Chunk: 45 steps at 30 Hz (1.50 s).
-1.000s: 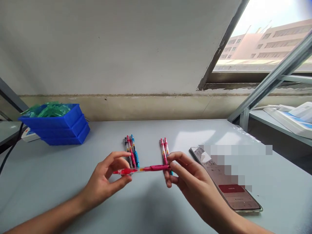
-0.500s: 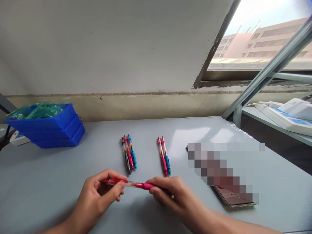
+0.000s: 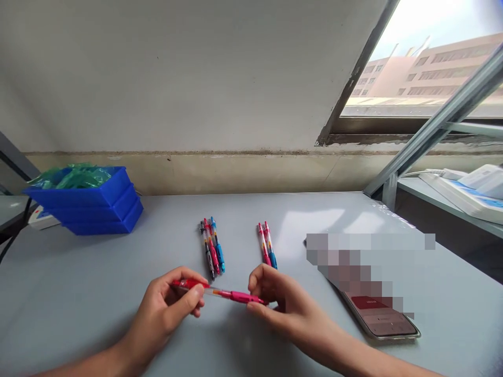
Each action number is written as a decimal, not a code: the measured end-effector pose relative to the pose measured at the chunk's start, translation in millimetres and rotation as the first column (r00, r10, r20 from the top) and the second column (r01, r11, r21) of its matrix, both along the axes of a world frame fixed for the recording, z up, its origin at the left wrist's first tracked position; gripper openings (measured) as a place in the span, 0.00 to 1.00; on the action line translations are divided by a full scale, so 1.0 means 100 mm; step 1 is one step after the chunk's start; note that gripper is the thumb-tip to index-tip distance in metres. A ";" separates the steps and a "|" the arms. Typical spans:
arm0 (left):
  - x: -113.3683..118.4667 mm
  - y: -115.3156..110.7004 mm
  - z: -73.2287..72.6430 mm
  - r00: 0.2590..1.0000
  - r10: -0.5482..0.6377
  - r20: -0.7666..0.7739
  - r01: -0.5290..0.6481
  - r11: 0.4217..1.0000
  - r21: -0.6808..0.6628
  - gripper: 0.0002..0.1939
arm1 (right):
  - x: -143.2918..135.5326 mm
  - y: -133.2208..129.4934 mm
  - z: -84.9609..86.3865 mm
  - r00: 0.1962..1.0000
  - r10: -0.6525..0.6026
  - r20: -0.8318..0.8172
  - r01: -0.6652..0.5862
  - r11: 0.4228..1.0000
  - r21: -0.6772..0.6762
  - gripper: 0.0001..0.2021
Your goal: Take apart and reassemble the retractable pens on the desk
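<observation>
A red-and-pink pen [image 3: 244, 297] with a clear barrel section is held level, low in the middle of the head view. My left hand [image 3: 167, 303] is closed on its red clip end, thumb against fingers. At the pen's pink tip is my right hand [image 3: 285, 303], its thumb and curled forefinger spread apart around the tip without pinching it. Beyond my left hand, black, red and blue pens [image 3: 212, 248] lie side by side. Two more pens [image 3: 267, 243], one pink and one blue, lie behind my right hand, which hides their lower ends.
Stacked blue bins [image 3: 106, 209] with green plastic bags [image 3: 82, 177] on top stand at the back left of the grey table [image 3: 70, 283]. A phone [image 3: 387, 324], partly blurred out, lies on the right. Metal bars [image 3: 436, 110] slant across the window side.
My right thumb and forefinger have come apart at the pen's grip, so its pink tip now shows. My left hand keeps hold of the pen. The view has shifted slightly.
</observation>
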<state>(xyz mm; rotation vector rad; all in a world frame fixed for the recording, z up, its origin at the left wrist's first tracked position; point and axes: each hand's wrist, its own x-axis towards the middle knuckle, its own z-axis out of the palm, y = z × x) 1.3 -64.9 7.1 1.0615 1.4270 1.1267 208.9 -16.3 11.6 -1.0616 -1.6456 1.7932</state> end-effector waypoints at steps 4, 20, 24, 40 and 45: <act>0.02 -0.01 0.03 1.000 0.024 0.015 -0.024 1.000 -0.018 0.07 | 0.02 0.01 -0.01 0.995 0.097 0.030 -0.088 0.971 -0.221 0.20; 0.03 -0.04 0.13 0.998 0.054 0.043 -0.053 0.998 -0.036 0.07 | -0.01 0.00 -0.01 0.987 0.029 -0.159 -0.061 0.978 -0.199 0.13; 0.04 -0.05 0.16 0.995 0.068 0.072 -0.066 0.997 -0.035 0.07 | -0.01 -0.05 -0.02 0.980 0.040 -0.196 -0.063 0.992 -0.111 0.13; -0.09 0.05 0.13 0.888 0.292 0.355 -0.330 0.943 0.051 0.05 | 0.05 -0.11 0.00 0.981 -0.095 -0.168 0.125 0.975 0.183 0.08; -0.09 0.07 0.14 0.871 0.311 0.381 -0.343 0.939 0.018 0.04 | 0.06 -0.11 0.01 0.977 -0.112 -0.182 0.145 0.973 0.178 0.09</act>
